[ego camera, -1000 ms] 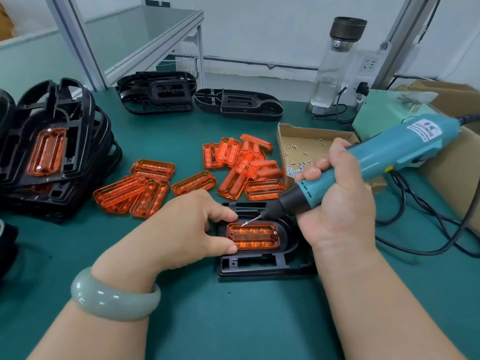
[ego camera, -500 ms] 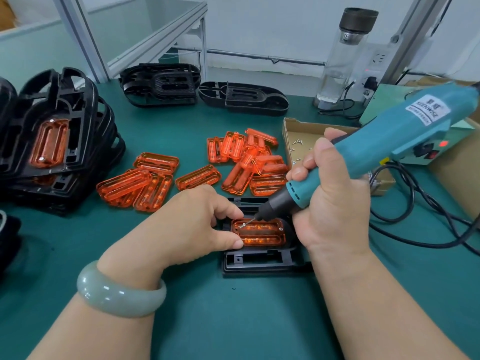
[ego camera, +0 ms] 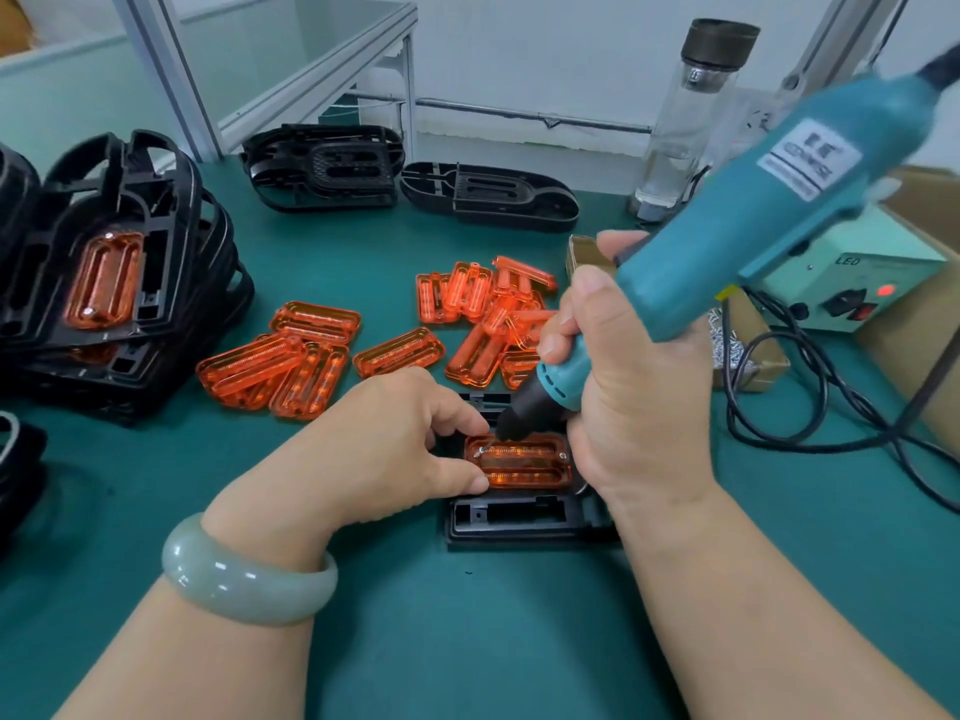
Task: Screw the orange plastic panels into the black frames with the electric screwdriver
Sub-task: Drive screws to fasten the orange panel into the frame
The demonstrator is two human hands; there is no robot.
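Observation:
An orange plastic panel lies seated in a black frame on the green mat in front of me. My right hand grips the teal electric screwdriver, tilted steeply, with its bit tip on a screw at the panel's left end. My left hand has its thumb and forefinger curled at the panel's left edge, holding panel and frame in place. A second screw shows at the panel's right end.
Loose orange panels lie scattered beyond the frame. Finished frames are stacked at the left, empty black frames at the back. A cardboard screw box, power supply, cables and glass bottle stand at the right.
The screwdriver has tipped up more steeply and its bit has come down onto the screw at the panel's left end. My left hand has stayed at the panel's edge.

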